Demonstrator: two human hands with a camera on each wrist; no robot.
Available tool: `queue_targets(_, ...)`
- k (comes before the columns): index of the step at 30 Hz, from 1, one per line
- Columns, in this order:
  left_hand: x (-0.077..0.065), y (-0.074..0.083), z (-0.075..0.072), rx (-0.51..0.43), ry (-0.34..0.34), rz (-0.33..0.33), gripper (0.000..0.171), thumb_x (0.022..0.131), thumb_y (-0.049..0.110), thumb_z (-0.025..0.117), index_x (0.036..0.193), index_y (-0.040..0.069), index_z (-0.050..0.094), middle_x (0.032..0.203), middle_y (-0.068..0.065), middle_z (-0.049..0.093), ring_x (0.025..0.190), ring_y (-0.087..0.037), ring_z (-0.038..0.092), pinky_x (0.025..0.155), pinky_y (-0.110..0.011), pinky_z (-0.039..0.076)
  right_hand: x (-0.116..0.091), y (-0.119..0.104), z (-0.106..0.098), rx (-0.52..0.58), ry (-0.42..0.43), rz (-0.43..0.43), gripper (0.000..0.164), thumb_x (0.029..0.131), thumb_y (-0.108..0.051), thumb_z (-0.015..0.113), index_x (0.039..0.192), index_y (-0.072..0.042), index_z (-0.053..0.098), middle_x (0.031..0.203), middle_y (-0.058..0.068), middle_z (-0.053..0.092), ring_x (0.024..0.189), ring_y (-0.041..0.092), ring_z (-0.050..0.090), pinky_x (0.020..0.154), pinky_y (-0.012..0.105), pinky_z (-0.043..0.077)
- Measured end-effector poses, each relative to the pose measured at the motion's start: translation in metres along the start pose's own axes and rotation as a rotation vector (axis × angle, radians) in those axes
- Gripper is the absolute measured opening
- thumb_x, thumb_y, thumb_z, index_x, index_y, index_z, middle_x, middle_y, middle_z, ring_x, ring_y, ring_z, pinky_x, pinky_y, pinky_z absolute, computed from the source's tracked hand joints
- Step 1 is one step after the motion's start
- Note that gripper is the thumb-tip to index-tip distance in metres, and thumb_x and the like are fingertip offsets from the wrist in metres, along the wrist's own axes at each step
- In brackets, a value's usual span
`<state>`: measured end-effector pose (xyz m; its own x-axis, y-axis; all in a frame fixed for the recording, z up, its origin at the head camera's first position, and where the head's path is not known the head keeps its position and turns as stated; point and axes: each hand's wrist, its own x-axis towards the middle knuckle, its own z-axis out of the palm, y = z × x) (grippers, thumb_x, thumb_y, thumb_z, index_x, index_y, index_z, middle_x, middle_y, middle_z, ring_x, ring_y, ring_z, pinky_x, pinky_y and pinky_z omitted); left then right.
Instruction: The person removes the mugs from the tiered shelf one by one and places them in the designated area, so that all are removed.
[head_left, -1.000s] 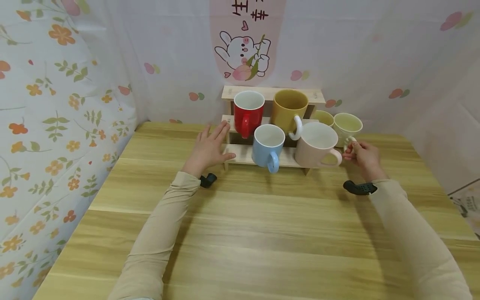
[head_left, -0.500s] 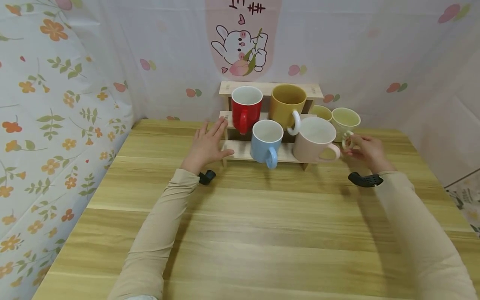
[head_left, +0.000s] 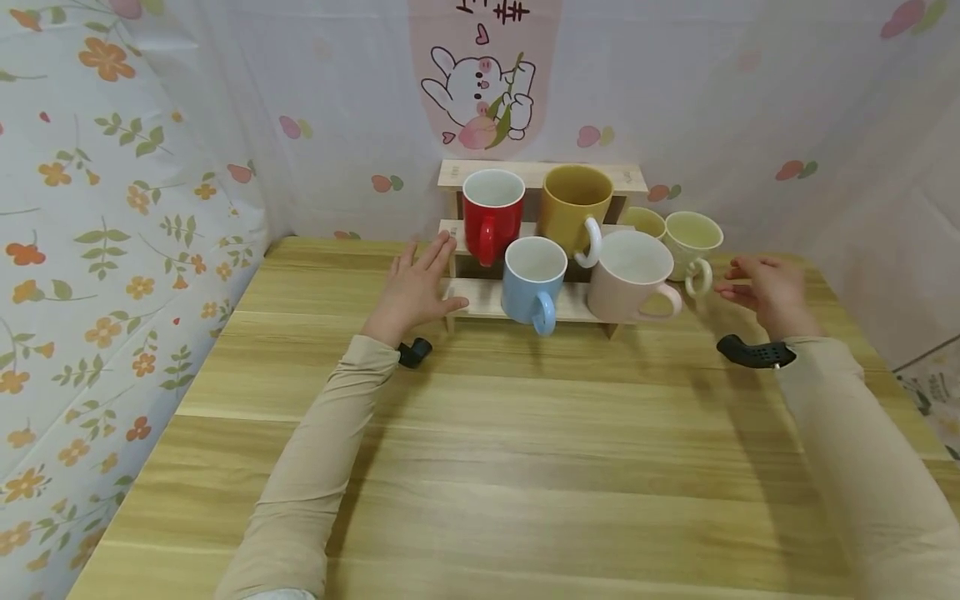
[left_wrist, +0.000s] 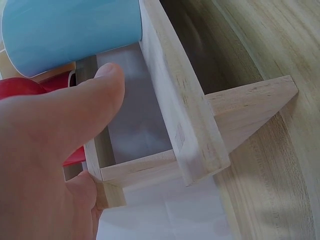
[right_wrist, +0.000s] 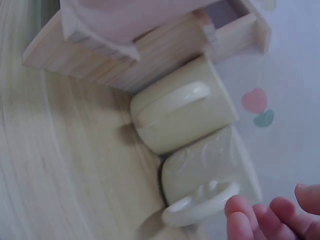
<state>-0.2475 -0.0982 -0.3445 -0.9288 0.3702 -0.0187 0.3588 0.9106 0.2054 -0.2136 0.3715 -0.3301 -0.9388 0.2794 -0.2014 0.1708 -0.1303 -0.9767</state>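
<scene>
My left hand [head_left: 412, 292] rests with spread fingers against the left end of a small three-step wooden rack [head_left: 476, 298]. In the left wrist view its thumb lies near the blue mug [left_wrist: 75, 30]. My right hand [head_left: 776, 292] holds nothing, fingers loosely bent, just right of a pale yellow-green cup [head_left: 686, 250] with a curled handle. This cup stands on the table beside the rack, next to a yellowish mug [right_wrist: 185, 107], which the head view shows only in part. A red mug [head_left: 491, 218], a mustard mug [head_left: 567, 212] and a pale pink mug [head_left: 622, 287] stand on the rack.
The wood-grain table [head_left: 525, 458] spreads in front of the rack. Behind it hangs a white printed cloth [head_left: 337, 100] with a rabbit picture, and a floral cloth [head_left: 135, 250] hangs at the left.
My right hand has let go of the pale cup's handle and moved right, away from it. The left hand stays at the rack's end. The head view has shifted slightly.
</scene>
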Motion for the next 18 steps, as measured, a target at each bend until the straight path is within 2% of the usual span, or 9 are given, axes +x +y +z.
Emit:
queue_targets(5, 0.001, 0.000, 0.000, 0.006, -0.008, -0.008, 0.095, 0.086, 0.056, 0.061, 0.155, 0.019, 0.008, 0.162, 0.001, 0.003, 0.145, -0.043, 0.006, 0.114, -0.062, 0.015, -0.005, -0.010, 0.005, -0.026, -0.031, -0.022, 0.026, 0.095, -0.018, 0.057, 0.071, -0.013, 0.068, 0.067, -0.002, 0.064, 0.058, 0.012, 0.068, 0.058, 0.021, 0.057)
queue_targets(12, 0.001, 0.000, -0.001, 0.001, -0.016, -0.012, 0.094, 0.086, 0.056, 0.060, 0.155, 0.020, 0.008, 0.162, 0.002, 0.002, 0.145, -0.043, 0.006, 0.114, -0.061, 0.015, -0.013, -0.022, 0.018, -0.054, -0.088, -0.013, 0.019, 0.089, -0.026, 0.066, 0.077, -0.012, 0.069, 0.070, -0.001, 0.067, 0.061, 0.012, 0.069, 0.059, 0.022, 0.057)
queue_targets(18, 0.000, 0.001, -0.002, 0.010, -0.013, -0.008, 0.095, 0.085, 0.057, 0.060, 0.155, 0.019, 0.009, 0.162, 0.001, 0.003, 0.145, -0.044, 0.008, 0.114, -0.062, 0.016, -0.020, -0.031, 0.031, -0.103, -0.119, -0.018, 0.019, 0.091, -0.027, 0.064, 0.078, -0.013, 0.068, 0.068, 0.000, 0.069, 0.060, 0.012, 0.070, 0.057, 0.023, 0.057)
